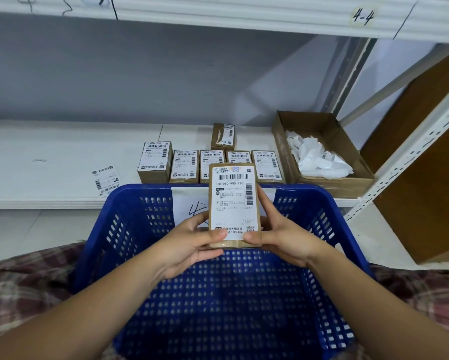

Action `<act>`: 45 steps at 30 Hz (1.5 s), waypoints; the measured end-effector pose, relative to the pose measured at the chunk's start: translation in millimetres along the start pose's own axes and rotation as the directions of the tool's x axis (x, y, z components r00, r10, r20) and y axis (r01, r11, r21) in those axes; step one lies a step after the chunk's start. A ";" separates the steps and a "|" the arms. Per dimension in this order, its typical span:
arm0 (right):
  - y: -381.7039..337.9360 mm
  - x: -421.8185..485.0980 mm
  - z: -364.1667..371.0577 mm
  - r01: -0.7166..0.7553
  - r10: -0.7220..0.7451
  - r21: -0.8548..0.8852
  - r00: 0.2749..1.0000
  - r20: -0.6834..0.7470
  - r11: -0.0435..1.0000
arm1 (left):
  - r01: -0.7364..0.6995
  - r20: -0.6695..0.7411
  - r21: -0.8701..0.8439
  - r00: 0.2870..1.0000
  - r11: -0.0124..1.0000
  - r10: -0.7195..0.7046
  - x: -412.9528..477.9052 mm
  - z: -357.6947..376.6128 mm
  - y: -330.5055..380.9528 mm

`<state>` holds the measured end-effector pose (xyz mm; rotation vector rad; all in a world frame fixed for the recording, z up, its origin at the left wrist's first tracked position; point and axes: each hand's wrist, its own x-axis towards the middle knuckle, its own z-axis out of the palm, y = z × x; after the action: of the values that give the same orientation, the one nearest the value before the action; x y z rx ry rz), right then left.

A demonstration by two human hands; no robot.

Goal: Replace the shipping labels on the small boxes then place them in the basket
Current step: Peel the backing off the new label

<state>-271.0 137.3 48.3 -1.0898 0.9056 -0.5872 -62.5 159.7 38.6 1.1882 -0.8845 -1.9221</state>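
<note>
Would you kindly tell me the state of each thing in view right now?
held box: labelled, upright, above the basket, gripped at its lower end.
left hand: grips the held box.
right hand: grips the held box.
basket: open-topped, no box seen inside.
row of boxes: five, labelled, resting on the shelf.
back box: label looks partly peeled.
loose label: flat on the shelf.
carton: open, holding crumpled white paper.
</note>
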 end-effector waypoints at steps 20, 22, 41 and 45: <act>10.1 7.7 2.9 0.082 -0.054 0.157 0.983 -0.177 0.984 | -0.138 -0.011 0.130 0.990 0.982 0.141 -0.5 3.7 5.5; 12.6 8.5 5.8 0.096 -0.063 0.150 0.976 -0.206 0.984 | -0.152 -0.036 0.151 0.987 0.977 0.159 0.7 4.6 4.4; 21.8 8.5 22.1 0.103 -0.104 -0.016 0.970 -0.218 0.995 | -0.164 -0.150 0.397 0.959 0.903 0.240 -0.7 11.1 -8.7; 21.6 9.5 24.5 0.120 -0.129 -0.051 0.959 -0.253 0.991 | -0.145 -0.180 0.364 0.958 0.920 0.222 1.6 9.9 -6.7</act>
<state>-245.5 150.0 29.5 -1.1246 1.0787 -0.8335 -73.5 163.7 35.8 1.4320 -1.2023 -1.4879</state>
